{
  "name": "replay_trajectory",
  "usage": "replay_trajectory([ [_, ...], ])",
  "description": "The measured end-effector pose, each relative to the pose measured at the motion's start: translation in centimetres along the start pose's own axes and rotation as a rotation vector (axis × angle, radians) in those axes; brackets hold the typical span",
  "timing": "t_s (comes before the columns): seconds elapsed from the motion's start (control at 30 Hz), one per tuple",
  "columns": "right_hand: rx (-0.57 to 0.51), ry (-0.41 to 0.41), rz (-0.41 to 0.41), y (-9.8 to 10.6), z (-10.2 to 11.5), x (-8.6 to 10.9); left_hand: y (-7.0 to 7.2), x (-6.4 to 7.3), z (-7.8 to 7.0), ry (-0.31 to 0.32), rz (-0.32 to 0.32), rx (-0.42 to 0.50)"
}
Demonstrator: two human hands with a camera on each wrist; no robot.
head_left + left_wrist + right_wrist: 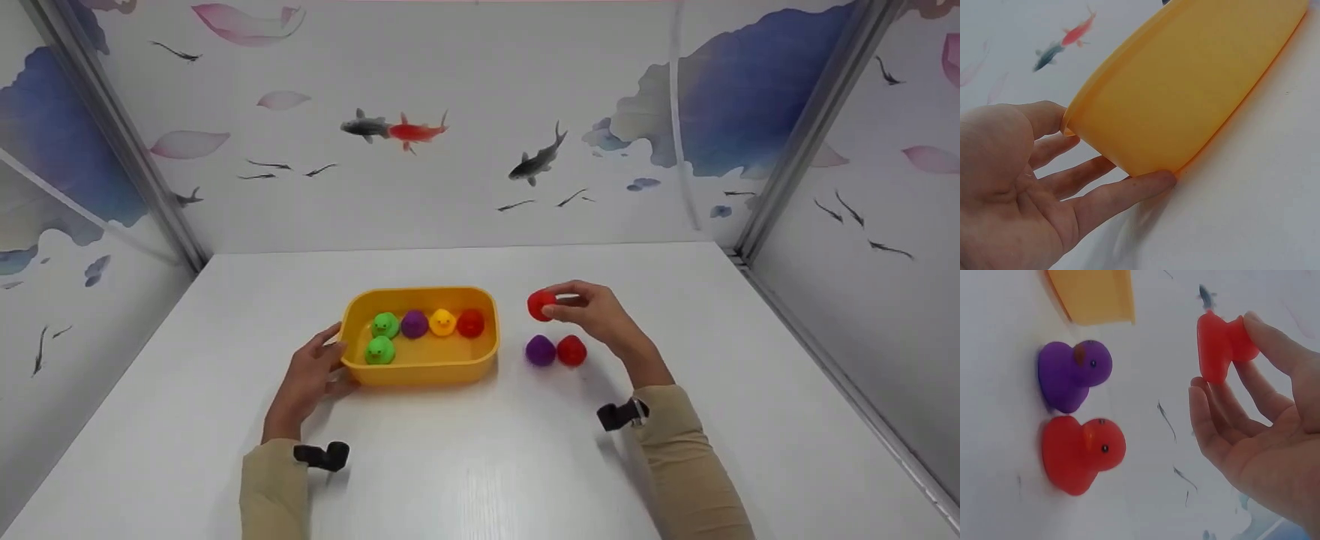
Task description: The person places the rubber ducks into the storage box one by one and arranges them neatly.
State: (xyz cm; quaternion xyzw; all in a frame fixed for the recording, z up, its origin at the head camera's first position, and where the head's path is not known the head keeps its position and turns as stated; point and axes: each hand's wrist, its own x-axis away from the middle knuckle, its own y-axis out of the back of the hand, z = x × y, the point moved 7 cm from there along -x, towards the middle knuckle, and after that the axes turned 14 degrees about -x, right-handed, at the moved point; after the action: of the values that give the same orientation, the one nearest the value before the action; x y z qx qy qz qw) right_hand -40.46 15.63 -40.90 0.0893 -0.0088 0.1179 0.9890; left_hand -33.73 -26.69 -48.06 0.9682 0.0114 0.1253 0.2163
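The right hand (pixel 600 311) pinches a red duck (pixel 540 304) above the tabletop (pixel 480 465); the left hand (pixel 307 379), fingers straight, steadies the yellow tub (pixel 420 369). Probably next: carrying it over the rim.

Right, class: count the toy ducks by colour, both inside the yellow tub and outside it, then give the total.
Red ducks: 3, one in the tub, one on the table, one pinched in the right hand
Purple ducks: 2
Green ducks: 2
Yellow ducks: 1
Total: 8
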Motion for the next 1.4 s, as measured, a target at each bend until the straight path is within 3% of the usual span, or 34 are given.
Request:
replay_trajectory([
  [0.2,0.005,-0.012,0.018,-3.2,0.8,-0.7,-0.2,-0.1,0.1,0.005,0.006,-0.01],
  [0.6,-0.014,0.006,0.198,-10.9,3.6,-3.6,-0.1,-0.3,0.5,0.029,-0.008,0.001],
  [1.03,0.018,0.022,0.264,-17.3,1.9,-5.0,-0.1,-0.1,0.2,0.016,0.0,0.011],
  [1.4,0.062,-0.007,0.286,-19.9,1.0,-5.2,0.0,-0.3,0.3,0.025,0.001,0.029],
])
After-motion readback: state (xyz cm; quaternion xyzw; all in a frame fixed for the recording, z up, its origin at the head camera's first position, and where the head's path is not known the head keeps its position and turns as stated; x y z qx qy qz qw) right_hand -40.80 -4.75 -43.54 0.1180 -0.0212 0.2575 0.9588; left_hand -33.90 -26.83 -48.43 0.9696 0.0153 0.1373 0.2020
